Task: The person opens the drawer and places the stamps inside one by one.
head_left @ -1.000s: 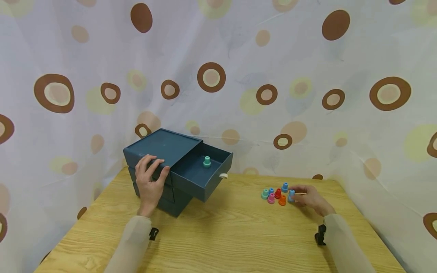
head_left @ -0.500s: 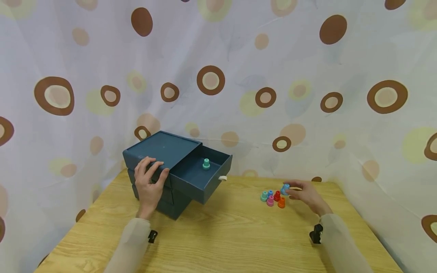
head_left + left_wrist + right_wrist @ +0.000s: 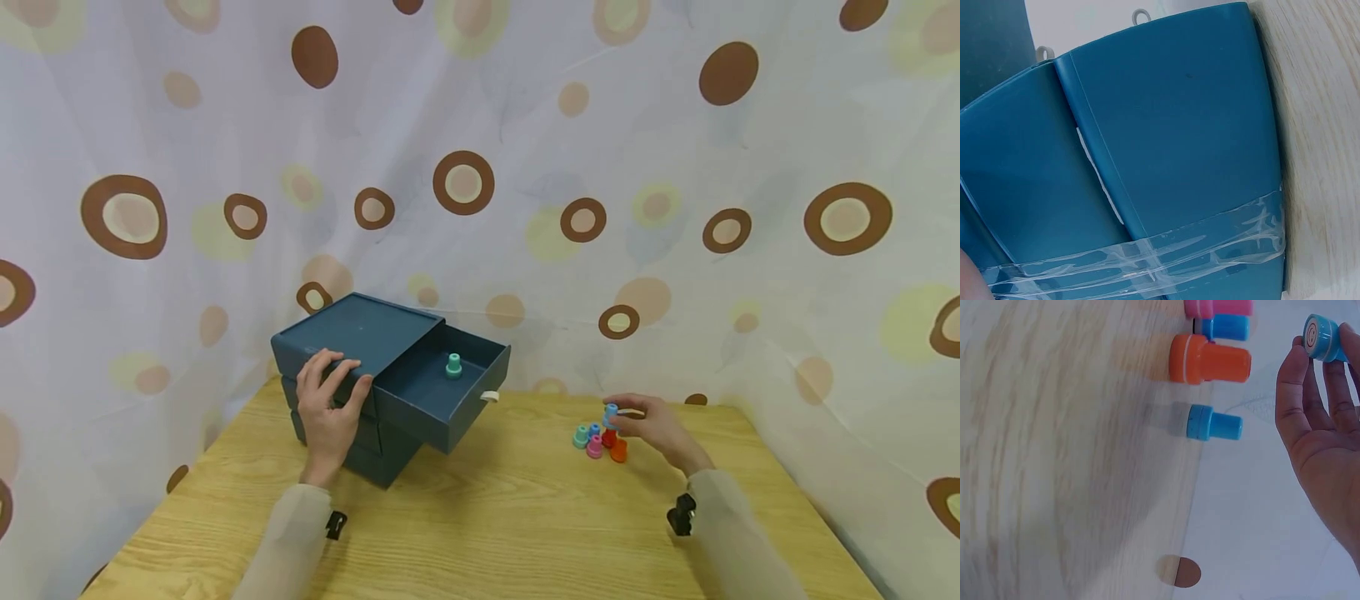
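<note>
My right hand (image 3: 658, 429) pinches a light blue stamp (image 3: 611, 414) between thumb and fingertips, above the other stamps. In the right wrist view the held stamp (image 3: 1320, 339) shows a smiley face on its underside. Below stand a red stamp (image 3: 609, 439), an orange stamp (image 3: 618, 452), a pink stamp (image 3: 595, 448), a mint stamp (image 3: 581, 437) and a small blue stamp (image 3: 594, 430). My left hand (image 3: 327, 423) rests against the side and top edge of a dark blue drawer unit (image 3: 360, 329). A green stamp (image 3: 453, 367) stands in its pulled-out top drawer (image 3: 412, 406).
The drawer sticks out over the wooden table (image 3: 495, 517) and has a white pull tab (image 3: 490, 397). Clear tape (image 3: 1210, 250) runs around the unit's side. Another blue stamp (image 3: 1214, 423) stands near the orange one. A dotted curtain (image 3: 517, 108) hangs behind.
My right hand has lifted the light blue stamp off the table and carried it left, over the red stamp. The left hand keeps its place on the drawer unit.
</note>
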The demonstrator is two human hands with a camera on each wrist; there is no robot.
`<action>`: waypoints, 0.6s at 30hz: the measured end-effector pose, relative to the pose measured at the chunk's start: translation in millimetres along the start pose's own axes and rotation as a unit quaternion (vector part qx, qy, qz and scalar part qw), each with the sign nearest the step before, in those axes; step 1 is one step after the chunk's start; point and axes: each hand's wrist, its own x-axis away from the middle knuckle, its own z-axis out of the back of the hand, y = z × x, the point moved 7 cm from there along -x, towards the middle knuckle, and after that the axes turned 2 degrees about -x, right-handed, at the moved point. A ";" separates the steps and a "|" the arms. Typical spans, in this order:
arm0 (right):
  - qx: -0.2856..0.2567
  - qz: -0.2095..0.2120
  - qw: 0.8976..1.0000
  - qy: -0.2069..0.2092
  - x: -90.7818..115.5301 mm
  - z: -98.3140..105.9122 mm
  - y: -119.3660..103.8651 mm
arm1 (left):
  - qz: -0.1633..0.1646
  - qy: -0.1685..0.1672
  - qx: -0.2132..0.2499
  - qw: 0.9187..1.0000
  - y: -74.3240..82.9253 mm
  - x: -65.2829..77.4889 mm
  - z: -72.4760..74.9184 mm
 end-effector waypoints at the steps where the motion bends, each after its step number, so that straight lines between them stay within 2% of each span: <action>1: 0.001 0.003 1.000 -0.002 -0.1 -2.2 -1.8 | 0.000 -0.001 0.000 1.000 -0.1 0.3 0.0; 10: -0.001 0.010 1.000 -0.022 -6.6 -21.1 -25.5 | 0.000 0.000 0.003 1.000 0.3 0.3 0.9; 18: -0.009 0.006 1.000 -0.023 -17.6 -34.1 -40.9 | -0.001 0.003 0.002 1.000 1.5 -1.1 -0.2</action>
